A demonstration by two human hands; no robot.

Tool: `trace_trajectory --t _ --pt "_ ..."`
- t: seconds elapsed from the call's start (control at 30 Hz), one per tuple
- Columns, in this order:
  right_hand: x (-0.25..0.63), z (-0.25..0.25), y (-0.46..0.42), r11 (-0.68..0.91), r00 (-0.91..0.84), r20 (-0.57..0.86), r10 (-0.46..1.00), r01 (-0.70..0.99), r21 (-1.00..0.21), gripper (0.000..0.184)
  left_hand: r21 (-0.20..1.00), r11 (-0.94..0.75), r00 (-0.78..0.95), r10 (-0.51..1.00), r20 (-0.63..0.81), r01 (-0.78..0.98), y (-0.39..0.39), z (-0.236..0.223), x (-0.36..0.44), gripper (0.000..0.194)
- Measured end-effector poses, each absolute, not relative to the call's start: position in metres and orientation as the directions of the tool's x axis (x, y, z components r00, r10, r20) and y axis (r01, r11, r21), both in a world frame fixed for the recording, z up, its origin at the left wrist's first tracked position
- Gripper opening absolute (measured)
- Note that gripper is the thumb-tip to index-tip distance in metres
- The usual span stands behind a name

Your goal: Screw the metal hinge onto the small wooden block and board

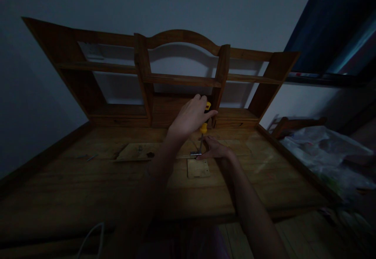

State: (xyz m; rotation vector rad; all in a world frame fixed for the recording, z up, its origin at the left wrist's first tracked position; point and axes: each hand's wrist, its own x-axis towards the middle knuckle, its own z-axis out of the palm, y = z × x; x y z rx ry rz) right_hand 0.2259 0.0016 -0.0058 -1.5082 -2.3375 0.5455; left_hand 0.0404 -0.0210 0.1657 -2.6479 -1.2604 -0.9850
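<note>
My left hand (192, 114) is closed round the top of a screwdriver (203, 127) with a yellow and black handle. The shaft points down, nearly upright, and its tip meets a small shiny metal hinge (195, 153). Lower down, my right hand (216, 149) holds the hinge from the right side, with the thumb by its edge and the fingers behind the shaft. A small square wooden block (198, 168) lies just in front of the hinge. Behind my left forearm, a long wooden board (135, 151) with a dark knot lies flat, partly hidden.
All this is on a wooden desk (88, 188) with a shelf unit (182, 80) along its back. A thin metal piece (92, 157) lies at left. Beyond the right edge are a plastic bag (326, 145) and a wooden chair (302, 123). A white cable (101, 233) hangs in front.
</note>
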Motion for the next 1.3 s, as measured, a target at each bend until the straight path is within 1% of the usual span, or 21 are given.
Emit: trace_trajectory --t 0.13,0.3,0.43,0.6,0.7,0.83,1.03,1.17,1.3 --pt "0.226 -0.005 0.002 0.398 -0.422 0.058 0.905 0.79 -0.466 0.098 0.192 -0.666 0.479 0.679 0.557 0.72 -0.023 0.168 0.039 0.03" --pt "0.225 -0.002 0.0 0.38 -0.411 0.032 0.911 0.808 -0.45 0.102 0.194 -0.691 0.503 0.663 0.555 0.696 -0.025 0.172 0.038 0.03" --pt "0.224 -0.001 -0.001 0.36 -0.397 0.021 0.917 0.808 -0.467 0.104 0.19 -0.725 0.53 0.633 0.564 0.662 -0.024 0.173 0.035 0.033" --pt "0.224 0.0 -0.002 0.386 -0.419 0.039 0.907 0.794 -0.47 0.1 0.189 -0.758 0.581 0.613 0.536 0.625 -0.022 0.174 0.035 0.035" --pt "0.224 0.001 -0.002 0.371 -0.41 0.022 0.912 0.802 -0.469 0.102 0.196 -0.748 0.571 0.624 0.533 0.634 -0.023 0.174 0.037 0.032" --pt "0.225 0.0 -0.002 0.348 -0.393 0.008 0.92 0.805 -0.48 0.105 0.212 -0.727 0.536 0.642 0.548 0.653 -0.025 0.172 0.041 0.023" --pt "0.224 0.001 -0.002 0.36 -0.402 0.011 0.916 0.806 -0.469 0.098 0.241 -0.679 0.466 0.678 0.569 0.693 -0.026 0.17 0.043 0.021" --pt "0.223 0.003 -0.004 0.374 -0.41 0.026 0.912 0.803 -0.463 0.094 0.231 -0.692 0.489 0.669 0.56 0.684 -0.029 0.172 0.043 0.019" --pt "0.224 0.001 -0.003 0.38 -0.412 0.036 0.911 0.798 -0.468 0.099 0.23 -0.717 0.523 0.655 0.545 0.658 -0.032 0.173 0.043 0.024"
